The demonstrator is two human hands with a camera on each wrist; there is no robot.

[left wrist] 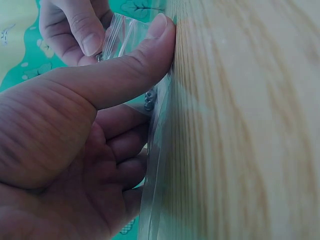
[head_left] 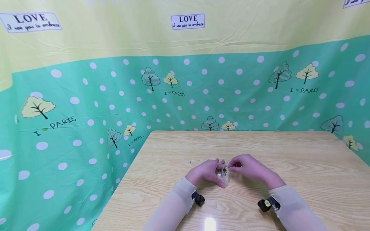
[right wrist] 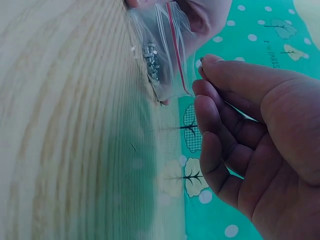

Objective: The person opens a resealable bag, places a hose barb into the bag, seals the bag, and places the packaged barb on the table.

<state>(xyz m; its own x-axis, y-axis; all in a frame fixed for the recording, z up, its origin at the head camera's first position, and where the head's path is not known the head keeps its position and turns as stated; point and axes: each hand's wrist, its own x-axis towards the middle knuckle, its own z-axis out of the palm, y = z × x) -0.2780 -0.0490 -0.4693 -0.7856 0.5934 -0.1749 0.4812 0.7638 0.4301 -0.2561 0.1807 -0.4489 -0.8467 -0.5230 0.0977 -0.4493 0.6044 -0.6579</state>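
Observation:
A clear zip bag (right wrist: 172, 55) with a red seal line stands on the tabletop, with small shiny metal pieces (right wrist: 151, 60), probably screws or nuts, gathered at its bottom. My left hand (head_left: 208, 172) holds the bag between thumb and fingers, its thumb (left wrist: 135, 65) lying along the side near the table. Close to the bag's mouth, my right hand (head_left: 248, 166) pinches a tiny dark metal piece (right wrist: 201, 61) between thumb and index finger. Its other fingers are loosely curled. The exact kind of the pinched piece is too small to make out.
The wood-grain table (head_left: 162, 150) stretches out around both hands. A small dark bit (head_left: 190, 162) lies on it to the left of the bag. Behind and at the left hangs a green and yellow patterned cloth (head_left: 185, 83). Each wrist carries a small black camera (head_left: 198, 199).

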